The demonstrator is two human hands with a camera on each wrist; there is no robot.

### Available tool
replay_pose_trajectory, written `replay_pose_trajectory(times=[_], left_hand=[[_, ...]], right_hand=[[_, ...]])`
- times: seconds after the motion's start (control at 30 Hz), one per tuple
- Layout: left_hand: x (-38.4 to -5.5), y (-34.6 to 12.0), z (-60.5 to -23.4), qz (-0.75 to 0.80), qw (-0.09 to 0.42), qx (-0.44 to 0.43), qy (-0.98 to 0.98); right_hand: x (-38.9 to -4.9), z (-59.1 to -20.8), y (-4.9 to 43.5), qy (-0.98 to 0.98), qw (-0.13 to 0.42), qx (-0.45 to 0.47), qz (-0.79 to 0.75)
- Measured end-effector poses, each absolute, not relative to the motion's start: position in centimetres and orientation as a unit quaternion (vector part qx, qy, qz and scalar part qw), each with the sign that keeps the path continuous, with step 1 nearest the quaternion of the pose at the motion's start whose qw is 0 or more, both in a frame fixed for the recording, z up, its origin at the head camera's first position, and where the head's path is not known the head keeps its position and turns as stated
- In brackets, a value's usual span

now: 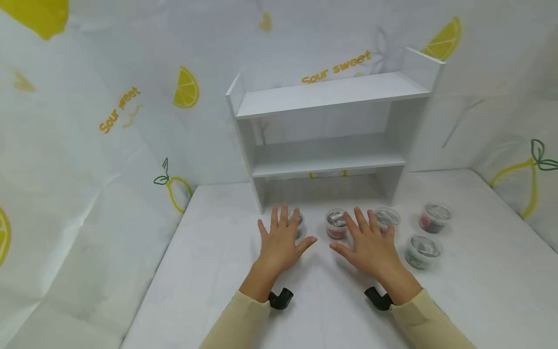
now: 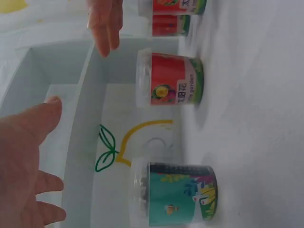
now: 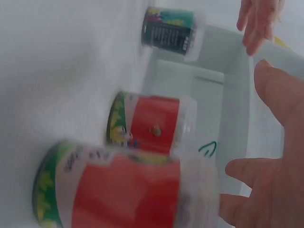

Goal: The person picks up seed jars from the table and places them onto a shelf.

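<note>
My left hand (image 1: pixel 279 245) is held with spread fingers over the table, overlapping a small lidded cup (image 1: pixel 300 227) in the head view. That cup has a teal picture label (image 2: pixel 183 194) in the left wrist view, and the hand is apart from it. Between the hands stands a red-labelled cup (image 1: pixel 336 225) with a clear lid. My right hand (image 1: pixel 370 242), fingers also spread and holding nothing, partly covers another clear-lidded cup (image 1: pixel 387 217). In the right wrist view a red-labelled cup (image 3: pixel 128 190) looms large below that hand's fingers.
A white shelf unit (image 1: pixel 329 152) with two boards stands at the back of the white table (image 1: pixel 209 261). To the right are a red-and-dark cup (image 1: pixel 434 217) and a greenish cup (image 1: pixel 423 252). Lemon-printed cloth (image 1: pixel 131 203) hangs behind and at the sides.
</note>
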State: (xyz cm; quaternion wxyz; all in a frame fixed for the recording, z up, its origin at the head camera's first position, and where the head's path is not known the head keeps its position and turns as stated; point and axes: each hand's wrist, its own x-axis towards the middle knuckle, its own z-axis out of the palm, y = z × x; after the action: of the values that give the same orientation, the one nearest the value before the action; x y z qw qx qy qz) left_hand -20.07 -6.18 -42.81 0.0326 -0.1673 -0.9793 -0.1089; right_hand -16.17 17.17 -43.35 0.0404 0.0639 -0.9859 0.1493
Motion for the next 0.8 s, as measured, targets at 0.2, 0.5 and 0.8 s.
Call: replay_pose_trajectory(times=[0.2, 0.5, 0.8], left_hand=[[-21.6, -8.4, -41.2, -0.323, 0.111, -0.138, -0.93], [-26.7, -12.6, -40.2, -0.583, 0.189, -0.044, -0.789], [-28.6, -13.7, -41.9, -0.614, 0.177, -0.015, -0.769]], right_hand=[[-14.7, -42.5, 20.5, -0.974, 0.058, 0.072, 0.207], [-11.2, -41.0, 30.1, -0.94, 0.138, 0.054, 0.308], [-9.5, -43.5, 34.2, -0.929, 0.07, -0.039, 0.362]])
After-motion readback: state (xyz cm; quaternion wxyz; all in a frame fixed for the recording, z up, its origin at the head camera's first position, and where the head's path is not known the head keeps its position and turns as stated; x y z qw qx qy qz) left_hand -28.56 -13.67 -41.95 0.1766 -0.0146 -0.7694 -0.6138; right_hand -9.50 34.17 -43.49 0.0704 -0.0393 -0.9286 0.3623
